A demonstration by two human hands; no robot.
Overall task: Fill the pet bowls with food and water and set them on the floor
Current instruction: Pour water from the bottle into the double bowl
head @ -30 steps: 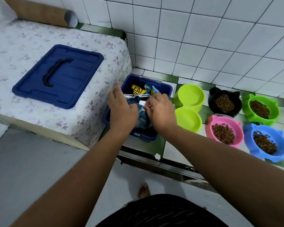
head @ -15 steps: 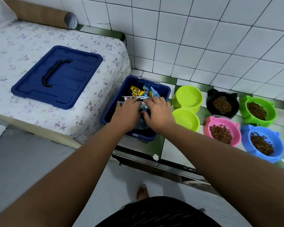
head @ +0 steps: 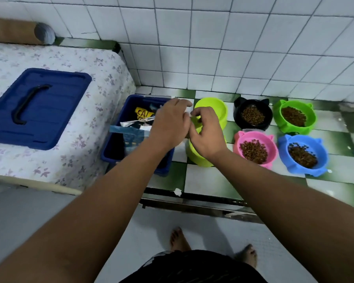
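Feet: my bare feet (head: 179, 238) are at the bottom centre, on pale floor.
Left hand: left hand (head: 169, 124) hovers over the bin's right edge, fingers loose and nearly straight, with nothing I can see in it.
Right hand: right hand (head: 207, 137) is just beside it, over the lime bowls. Its fingers are curled with thumb and forefinger close, and I cannot tell whether they pinch anything.
Bin: blue bin (head: 114, 154) sits centre-left, with the food bag (head: 134, 135) slumped inside.
Bag handling: I judge it soft, crinkly and floppy, so I'd take it at the folded top.
Empty bowls: near lime bowl (head: 196, 158) and far lime bowl (head: 215, 107) look like light, stiff, smooth plastic, best gripped at the rim.
Filled bowls: pink bowl (head: 238, 139), blue bowl (head: 283, 146), black bowl (head: 236, 113) and green bowl (head: 312, 117) hold kibble on the floor, centre-right.
Lid: blue lid (head: 39, 107) lies on the bed (head: 90, 139), at left.
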